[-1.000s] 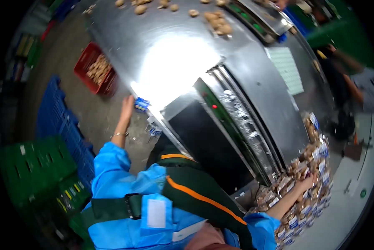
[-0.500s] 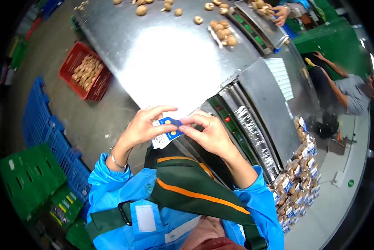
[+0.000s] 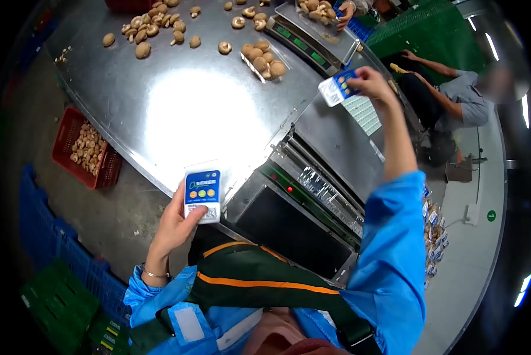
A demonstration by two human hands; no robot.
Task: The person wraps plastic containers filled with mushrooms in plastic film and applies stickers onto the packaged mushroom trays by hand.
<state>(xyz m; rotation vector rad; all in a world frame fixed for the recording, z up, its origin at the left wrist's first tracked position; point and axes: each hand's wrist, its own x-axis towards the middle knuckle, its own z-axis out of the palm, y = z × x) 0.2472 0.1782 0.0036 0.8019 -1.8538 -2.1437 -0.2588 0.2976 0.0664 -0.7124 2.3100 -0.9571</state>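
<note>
My left hand grips a stack of blue-and-white labels near the table's front corner, with the thumb across its lower end. Out to the right, my right hand pinches a blue-and-white label above the metal surface of the wrapping machine. The printed side of both faces up. Beyond them, a clear tray of brown mushrooms rests on the steel table, apart from both hands.
A digital scale stands at the back, with another person's hand beside mushrooms on it. Loose mushrooms lie on the table. A red crate of mushrooms is on the floor at left. Packed bags pile up at right, below a seated person.
My hands have parted. The right hand has moved far out to the right with a label, while the left keeps the stack. The view has shifted, bringing more of the table into sight.
</note>
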